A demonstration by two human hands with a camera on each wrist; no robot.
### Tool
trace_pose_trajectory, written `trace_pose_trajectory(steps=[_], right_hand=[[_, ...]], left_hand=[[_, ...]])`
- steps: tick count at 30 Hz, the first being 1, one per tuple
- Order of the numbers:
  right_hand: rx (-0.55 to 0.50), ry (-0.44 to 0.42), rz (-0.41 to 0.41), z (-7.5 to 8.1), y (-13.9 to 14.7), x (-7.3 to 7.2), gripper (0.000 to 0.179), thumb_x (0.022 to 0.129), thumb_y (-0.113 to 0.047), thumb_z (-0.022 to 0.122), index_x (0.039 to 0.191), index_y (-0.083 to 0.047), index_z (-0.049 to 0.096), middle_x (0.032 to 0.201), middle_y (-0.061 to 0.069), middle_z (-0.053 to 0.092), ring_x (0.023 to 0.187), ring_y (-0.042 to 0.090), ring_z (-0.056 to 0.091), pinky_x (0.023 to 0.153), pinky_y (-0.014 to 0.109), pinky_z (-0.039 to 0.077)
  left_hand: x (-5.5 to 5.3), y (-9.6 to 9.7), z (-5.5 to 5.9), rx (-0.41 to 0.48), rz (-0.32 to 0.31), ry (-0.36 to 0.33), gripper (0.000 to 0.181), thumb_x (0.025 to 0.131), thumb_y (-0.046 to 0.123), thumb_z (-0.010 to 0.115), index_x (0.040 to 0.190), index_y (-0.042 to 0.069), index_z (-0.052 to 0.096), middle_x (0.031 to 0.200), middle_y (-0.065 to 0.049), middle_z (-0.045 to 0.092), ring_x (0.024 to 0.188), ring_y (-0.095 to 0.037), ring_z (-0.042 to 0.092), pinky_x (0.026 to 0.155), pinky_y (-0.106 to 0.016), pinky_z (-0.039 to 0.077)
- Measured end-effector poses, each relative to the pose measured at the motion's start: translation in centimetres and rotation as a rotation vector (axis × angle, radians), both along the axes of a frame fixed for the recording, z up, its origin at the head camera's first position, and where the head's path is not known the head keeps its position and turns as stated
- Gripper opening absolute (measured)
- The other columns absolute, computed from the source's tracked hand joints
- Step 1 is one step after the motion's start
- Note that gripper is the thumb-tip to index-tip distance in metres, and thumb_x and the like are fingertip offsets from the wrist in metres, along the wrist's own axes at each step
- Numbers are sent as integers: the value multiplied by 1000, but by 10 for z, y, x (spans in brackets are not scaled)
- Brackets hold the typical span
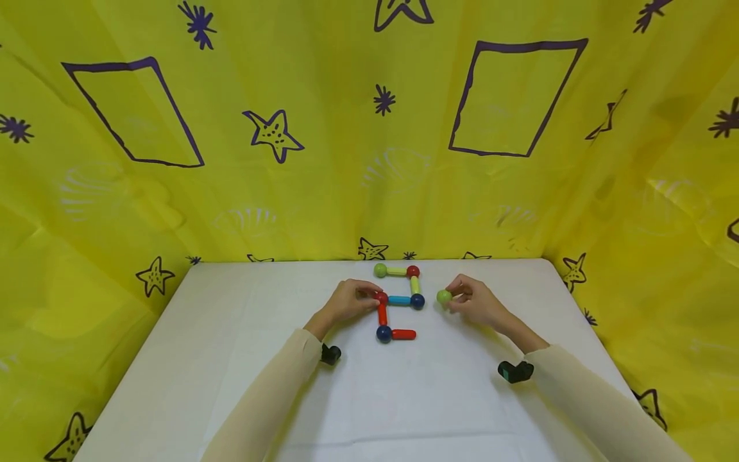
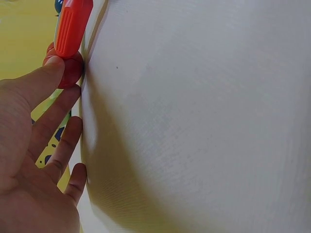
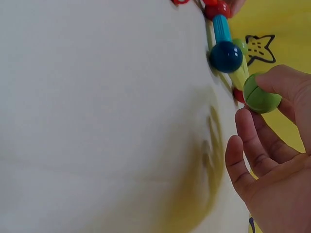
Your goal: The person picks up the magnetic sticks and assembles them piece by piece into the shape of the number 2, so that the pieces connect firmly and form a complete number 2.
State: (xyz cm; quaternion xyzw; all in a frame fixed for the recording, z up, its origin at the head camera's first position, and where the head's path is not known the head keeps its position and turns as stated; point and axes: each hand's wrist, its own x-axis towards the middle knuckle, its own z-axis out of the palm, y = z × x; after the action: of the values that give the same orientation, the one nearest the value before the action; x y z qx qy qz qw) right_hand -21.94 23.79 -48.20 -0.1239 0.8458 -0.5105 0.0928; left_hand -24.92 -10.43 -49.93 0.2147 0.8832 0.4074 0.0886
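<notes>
On the white table lies a zigzag chain of balls and rods. My left hand pinches its middle red ball between thumb and fingers. From that ball a light blue rod runs right to a dark blue ball. A red rod runs toward me to another dark blue ball, which has a second red rod on its right. Right of the chain and apart from it, my right hand holds a loose green ball between thumb and fingertips.
The chain's far part has a yellow-green rod, a red ball, another yellow-green rod and a green end ball, close to the table's back edge. Yellow patterned curtain surrounds the white tabletop at back and sides.
</notes>
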Motion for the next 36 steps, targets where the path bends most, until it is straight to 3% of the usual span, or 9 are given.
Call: trace_pose_trajectory(steps=[15, 22, 29, 36], right_hand=[[-94, -25, 30, -8, -13, 36, 28, 89, -6, 79, 112, -3, 64, 114, 17, 67, 84, 25, 66, 63, 28, 54], [-44, 15, 41, -16, -18, 44, 25, 87, -8, 81, 108, -7, 67, 109, 10, 67, 85, 23, 62, 69, 25, 52], [-29, 47, 47, -19, -25, 51, 26, 87, -4, 80, 110, -5, 67, 105, 11, 66, 81, 20, 56, 65, 23, 48], [26, 57, 69, -22, -31, 54, 26, 88, -8, 82, 109, -10, 68, 104, 6, 70, 80, 19, 56, 67, 23, 47]], left_hand=[[2, 0, -1, 0, 5, 3, 26, 94, 18, 77, 119, 14, 77, 102, 3, 74, 101, -17, 64, 100, -40, 50], [0, -1, -3, 11, 5, 6, 25, 94, 18, 77, 119, 14, 77, 102, 4, 74, 99, -17, 63, 98, -40, 51], [-1, -1, -2, 14, 1, 11, 26, 94, 18, 77, 119, 15, 77, 103, 3, 75, 101, -17, 65, 100, -41, 50], [0, 0, -1, 15, 11, 4, 26, 94, 19, 77, 119, 15, 77, 106, 2, 75, 103, -18, 65, 101, -41, 50]])
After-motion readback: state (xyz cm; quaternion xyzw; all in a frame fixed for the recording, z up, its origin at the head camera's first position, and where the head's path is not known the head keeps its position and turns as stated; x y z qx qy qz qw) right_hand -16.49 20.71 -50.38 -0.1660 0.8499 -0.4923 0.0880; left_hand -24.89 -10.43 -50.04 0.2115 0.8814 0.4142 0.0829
